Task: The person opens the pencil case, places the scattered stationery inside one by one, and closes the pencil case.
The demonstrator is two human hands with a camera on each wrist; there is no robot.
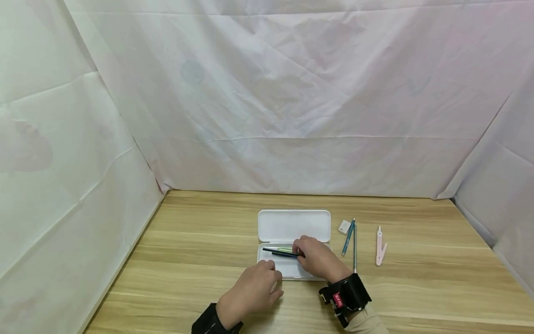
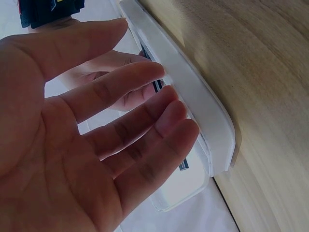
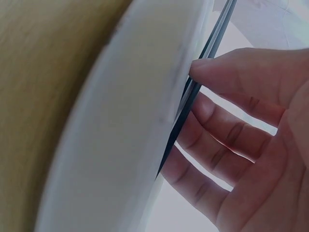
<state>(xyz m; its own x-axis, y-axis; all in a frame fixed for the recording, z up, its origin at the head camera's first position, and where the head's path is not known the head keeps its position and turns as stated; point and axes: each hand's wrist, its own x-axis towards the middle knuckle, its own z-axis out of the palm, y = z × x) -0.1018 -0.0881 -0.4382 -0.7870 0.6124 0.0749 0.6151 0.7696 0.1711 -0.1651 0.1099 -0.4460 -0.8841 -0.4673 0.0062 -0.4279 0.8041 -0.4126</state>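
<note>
A white pencil case (image 1: 294, 226) lies with its lid folded back on the table. Over its tray, my right hand (image 1: 318, 258) pinches dark pencils (image 1: 283, 253) between thumb and fingers; the right wrist view shows the dark shafts (image 3: 186, 104) crossing under the thumb. A light green item (image 1: 285, 249) lies in the tray behind them, its kind unclear. My left hand (image 1: 256, 286) is by the tray's front left edge, with loosely bent fingers (image 2: 140, 140) and nothing held. Whether its fingertips touch the case wall (image 2: 193, 92) I cannot tell.
To the right of the case are a white eraser (image 1: 344, 227), a blue pencil (image 1: 348, 237) and a longer dark pencil (image 1: 355, 248). Farther right lies a pale pink compass (image 1: 379, 248). White cloth (image 1: 292, 93) hangs behind the wooden table (image 1: 187, 241) and along both sides.
</note>
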